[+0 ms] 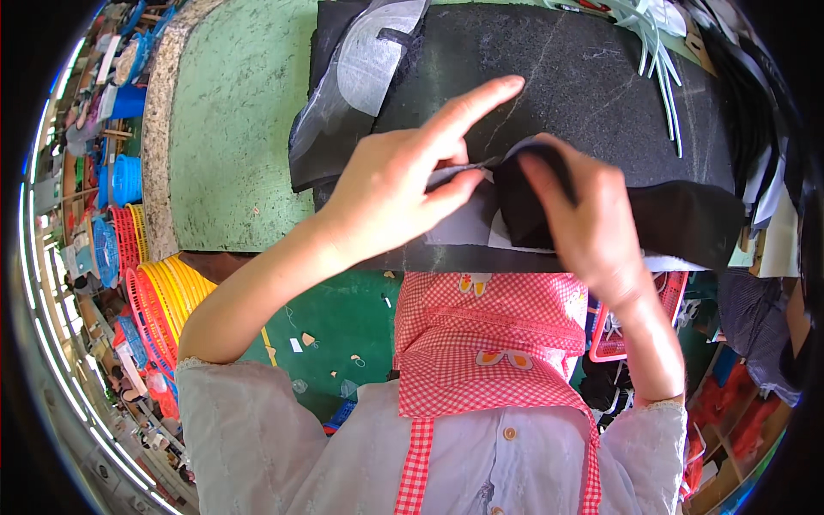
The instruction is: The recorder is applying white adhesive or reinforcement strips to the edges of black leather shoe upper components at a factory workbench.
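Observation:
Both of my hands work at a black piece of fabric [525, 206] with a grey underside, near the front edge of the work surface. Thumb and curled fingers of my left hand [403, 184] pinch its edge, while the index finger points out to the right. My right hand [594, 210] grips a folded-over part, its thumb on top and its fingertips partly hidden behind the cloth. A grey-backed part [463, 221] shows between the hands. Beyond my right hand, black material [687, 219] stretches to the right; whether it is the same piece I cannot tell.
A black mat [549, 69] covers part of the green table [240, 112]. Dark cut pieces with a translucent patch [369, 64] lie at far left on it. Pale strips [659, 77] hang at far right, beside dark layered pieces [764, 120]. Yellow baskets [176, 292] stand left, a red basket [609, 345] below right.

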The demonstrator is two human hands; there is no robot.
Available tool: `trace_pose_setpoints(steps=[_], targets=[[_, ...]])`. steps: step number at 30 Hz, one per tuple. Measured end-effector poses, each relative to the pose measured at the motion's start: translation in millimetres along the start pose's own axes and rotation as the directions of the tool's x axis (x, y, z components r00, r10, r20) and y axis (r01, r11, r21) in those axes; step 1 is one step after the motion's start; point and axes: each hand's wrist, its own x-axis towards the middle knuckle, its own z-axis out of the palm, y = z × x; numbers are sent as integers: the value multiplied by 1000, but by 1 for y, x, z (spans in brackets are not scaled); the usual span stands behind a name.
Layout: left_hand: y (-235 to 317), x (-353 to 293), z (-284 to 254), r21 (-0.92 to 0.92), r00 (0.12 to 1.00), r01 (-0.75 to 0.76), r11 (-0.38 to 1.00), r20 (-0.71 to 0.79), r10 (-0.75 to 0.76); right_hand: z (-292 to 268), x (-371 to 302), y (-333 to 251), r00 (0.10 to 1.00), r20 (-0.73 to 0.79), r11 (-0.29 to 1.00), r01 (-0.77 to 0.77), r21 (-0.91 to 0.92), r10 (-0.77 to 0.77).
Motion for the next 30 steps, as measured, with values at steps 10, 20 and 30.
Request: trace_pose_setpoints(steps=[10,20,30], targets=[[-49,5,-21,247,950,-311,918,74,302,-15,-18,21,957,231,981,145,132,-173],[-80,23,-51,477,712,-688,547,296,637,4,-32,1,890,346,836,417,-356,-296],[-30,0,-22,424,852,-521,741,214,477,19,-31,-1,872,334,780,475,-408,-357]])
